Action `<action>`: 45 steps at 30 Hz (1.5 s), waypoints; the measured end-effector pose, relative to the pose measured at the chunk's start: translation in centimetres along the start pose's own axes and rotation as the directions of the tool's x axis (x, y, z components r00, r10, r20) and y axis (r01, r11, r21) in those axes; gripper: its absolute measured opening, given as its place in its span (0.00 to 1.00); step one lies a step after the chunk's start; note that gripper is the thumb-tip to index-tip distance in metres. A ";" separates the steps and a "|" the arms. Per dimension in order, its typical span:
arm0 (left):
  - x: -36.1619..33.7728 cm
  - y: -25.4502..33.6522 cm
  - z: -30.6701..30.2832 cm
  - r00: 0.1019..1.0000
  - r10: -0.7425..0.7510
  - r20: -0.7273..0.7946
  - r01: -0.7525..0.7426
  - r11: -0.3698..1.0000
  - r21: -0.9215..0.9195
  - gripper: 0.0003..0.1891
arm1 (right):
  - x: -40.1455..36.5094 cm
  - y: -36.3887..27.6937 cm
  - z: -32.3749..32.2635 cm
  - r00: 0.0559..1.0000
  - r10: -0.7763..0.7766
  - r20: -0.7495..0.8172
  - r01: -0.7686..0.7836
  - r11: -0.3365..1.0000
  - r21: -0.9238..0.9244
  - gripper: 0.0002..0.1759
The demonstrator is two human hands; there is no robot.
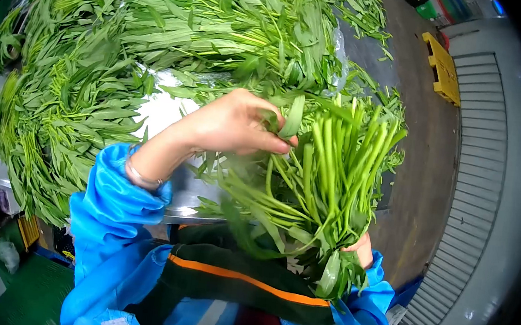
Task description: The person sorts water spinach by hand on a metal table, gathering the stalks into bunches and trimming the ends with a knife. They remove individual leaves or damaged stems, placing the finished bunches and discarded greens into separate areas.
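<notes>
My right hand (362, 250), mostly hidden behind leaves, grips a bunch of water spinach (336, 170) low down, near my right side. Its cut, pale green stems fan upward, and leaves hang below the grip. My left hand (242, 122) is closed, thumb against fingers, on a loose water spinach leaf (294, 116) beside the stem tops. Some stems and leaves below it are smeared by motion. A bracelet (143, 177) circles the left wrist.
Big heaps of water spinach (205, 20) cover the metal table (191, 190) ahead and to the left. A yellow pallet (442, 68) lies on the floor at the far right, near a long floor grating (479, 166). A green surface (30, 297) shows at lower left.
</notes>
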State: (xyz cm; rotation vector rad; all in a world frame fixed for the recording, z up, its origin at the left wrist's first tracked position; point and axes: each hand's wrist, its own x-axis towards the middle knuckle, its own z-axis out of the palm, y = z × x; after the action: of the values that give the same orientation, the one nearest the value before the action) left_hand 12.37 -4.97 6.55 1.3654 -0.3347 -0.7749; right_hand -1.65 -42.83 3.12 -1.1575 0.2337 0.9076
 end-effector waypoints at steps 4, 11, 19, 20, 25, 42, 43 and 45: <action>0.7 0.4 0.4 0.961 0.091 -0.260 -0.164 0.949 -0.271 0.08 | -0.7 -0.1 0.0 1.000 0.009 -0.010 -0.009 1.000 -0.011 0.37; -0.7 4.9 0.2 0.828 0.465 -0.312 -0.276 0.824 0.495 0.22 | -0.6 -0.5 0.2 1.000 0.019 -0.024 -0.020 0.999 -0.040 0.37; 0.2 4.3 -0.2 0.967 0.168 -0.194 -0.135 0.976 0.169 0.19 | -0.6 -1.1 0.3 0.999 0.018 -0.038 -0.022 0.996 -0.087 0.38; 1.1 1.9 -3.7 0.893 0.393 -0.220 -0.448 0.821 -0.353 0.18 | -0.8 -1.1 0.3 0.999 0.015 -0.041 -0.019 0.996 -0.088 0.38; 0.2 5.6 -1.7 0.944 0.296 -0.143 -0.275 0.949 0.153 0.30 | -0.9 -1.2 0.4 0.999 0.025 -0.046 -0.030 0.994 -0.104 0.38; 1.3 3.6 1.1 0.831 0.510 0.221 -0.553 0.720 0.419 0.27 | -1.4 -1.6 -0.3 1.000 0.012 0.002 -0.012 0.984 -0.180 0.40; 0.5 4.8 -0.2 0.925 0.380 -0.008 -0.363 0.888 0.283 0.23 | -1.8 -2.1 -0.6 0.999 0.017 0.028 -0.010 0.975 -0.223 0.40; -1.5 6.8 -3.1 0.921 0.236 -0.309 -0.216 0.972 0.096 0.17 | -2.2 -3.6 -1.3 0.993 0.047 0.111 0.002 0.915 -0.405 0.40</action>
State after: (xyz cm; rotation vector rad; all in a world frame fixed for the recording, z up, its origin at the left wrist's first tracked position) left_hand 15.31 -1.56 12.72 1.4523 -0.2549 -0.3456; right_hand -0.12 -45.37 6.36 -1.4782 -0.0436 1.0731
